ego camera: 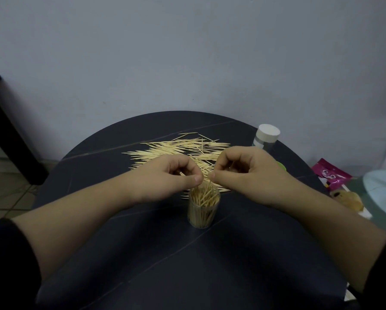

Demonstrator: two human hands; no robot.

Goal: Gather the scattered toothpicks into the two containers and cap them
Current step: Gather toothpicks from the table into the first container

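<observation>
The left hand (172, 173) and right hand (243, 168) each pinch toothpicks (207, 183) above the open container (203, 211) on the desk (187, 265).

The open container (204, 206) stands before the toothpicks (178, 151); the capped container (267, 136) is behind right, perhaps at the table (187, 265) edge.

Dim, flat light; soft focus; wide-angle bending at edges.
</observation>
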